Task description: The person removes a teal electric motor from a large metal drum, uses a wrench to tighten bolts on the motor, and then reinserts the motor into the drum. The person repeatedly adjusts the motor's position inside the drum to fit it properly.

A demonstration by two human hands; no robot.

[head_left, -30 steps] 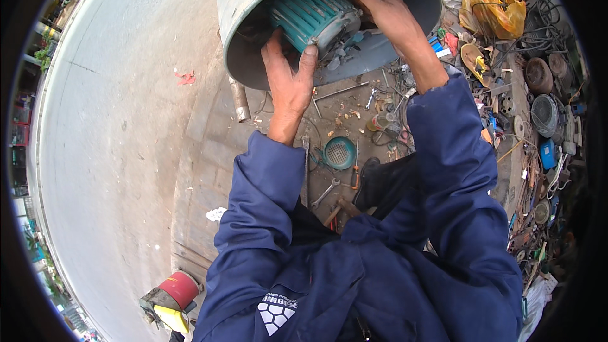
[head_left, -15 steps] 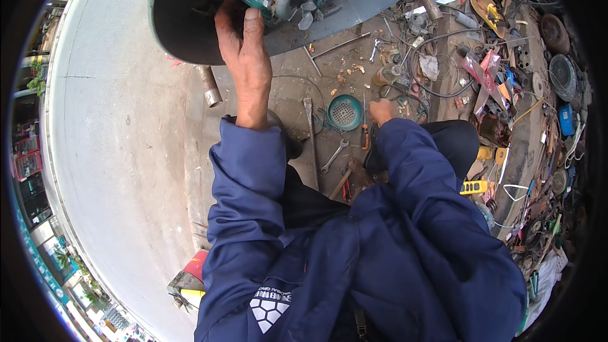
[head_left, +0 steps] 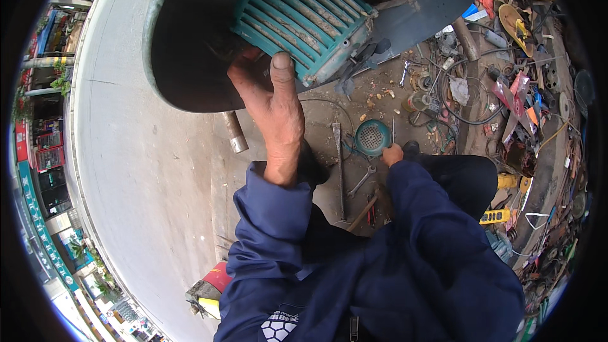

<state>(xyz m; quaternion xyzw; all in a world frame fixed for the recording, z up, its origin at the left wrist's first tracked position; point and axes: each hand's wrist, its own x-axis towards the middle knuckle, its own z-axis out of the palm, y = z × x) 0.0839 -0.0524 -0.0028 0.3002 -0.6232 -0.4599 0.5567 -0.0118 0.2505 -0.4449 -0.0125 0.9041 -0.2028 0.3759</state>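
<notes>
The motor housing [head_left: 303,18] looks like cast metal, its matt teal paint rough and grimy along the ribs; around it, the wide tube [head_left: 180,44] has a smooth, dull inner wall. Below the motor housing lie a matt teal perforated fan cover [head_left: 372,137] and a bare-metal open-end wrench [head_left: 362,179] with a dull shine. Lower still are creased cloth jacket sleeves [head_left: 272,215] and a rough wooden handle [head_left: 362,213].
</notes>
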